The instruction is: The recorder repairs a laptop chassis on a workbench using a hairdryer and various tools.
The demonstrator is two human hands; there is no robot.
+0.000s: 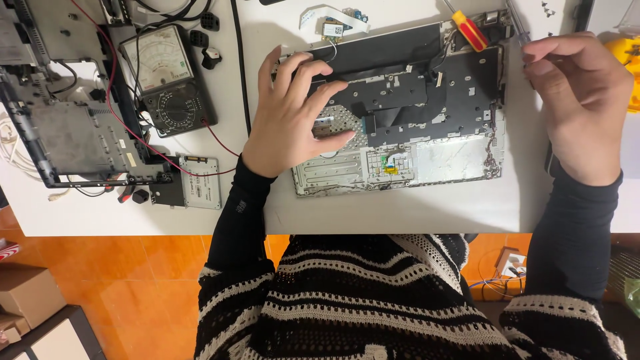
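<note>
An opened laptop base (433, 153) with its metal keyboard backing exposed lies on the white table (400, 213). My left hand (293, 120) rests spread on its left part, fingers apart, touching the black cover sheet. My right hand (580, 100) hovers at the base's right edge, fingers curled around the thin shaft of a screwdriver (517, 27). A red-and-yellow screwdriver (470, 30) lies at the base's top right corner. A small wireless card (333, 29) sits just above the base.
An analog multimeter (167, 77) with red and black leads stands at the left. Beside it lie a dismantled laptop chassis (73, 133) and a silver drive (200, 181). A yellow object (623, 57) shows at the right edge. Cardboard boxes (27, 293) stand on the orange floor.
</note>
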